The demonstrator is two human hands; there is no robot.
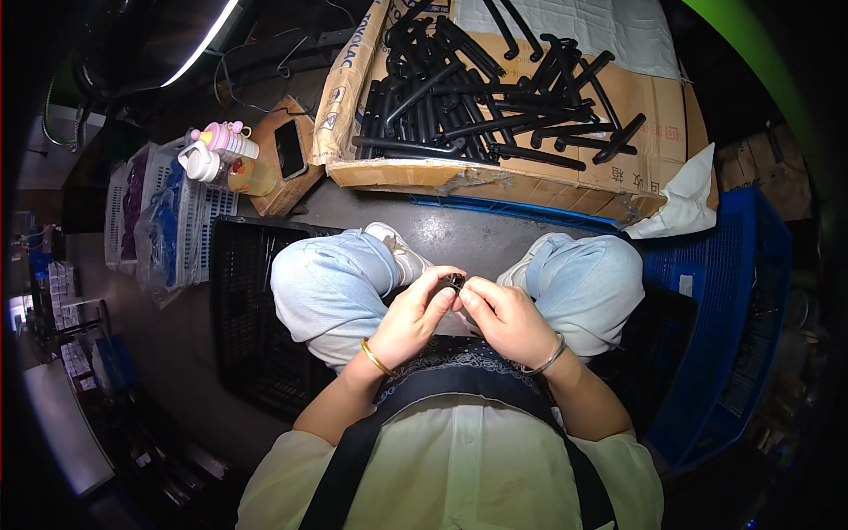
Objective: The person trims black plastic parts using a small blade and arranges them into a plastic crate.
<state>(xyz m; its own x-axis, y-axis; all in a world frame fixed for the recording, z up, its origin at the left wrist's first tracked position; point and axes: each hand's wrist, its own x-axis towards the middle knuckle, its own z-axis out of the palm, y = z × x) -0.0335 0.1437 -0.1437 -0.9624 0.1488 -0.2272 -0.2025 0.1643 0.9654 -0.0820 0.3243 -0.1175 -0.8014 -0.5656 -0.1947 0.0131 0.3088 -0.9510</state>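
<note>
Above my lap, my left hand (415, 316) is closed, thumb and forefinger gripping a small black plastic part (455, 282). Only its top end shows; the fingers cover the rest. My right hand (514, 323) is curled with thumb and forefinger pinched against the near right side of that part. Whatever else lies inside the right fingers is hidden. Ahead of my knees, a cardboard tray (495, 179) holds a heap of black bar-shaped plastic pieces (433, 106), several with bent, rounded ends. Both hands are well apart from the heap.
A blue plastic crate (707, 353) stands at my right, a black crate (243, 309) at my left. Farther left are white baskets (208, 216) with plastic bags, bottles (228, 146) and a phone (290, 148) on a cardboard box. White sheeting (685, 199) hangs over the tray's right corner.
</note>
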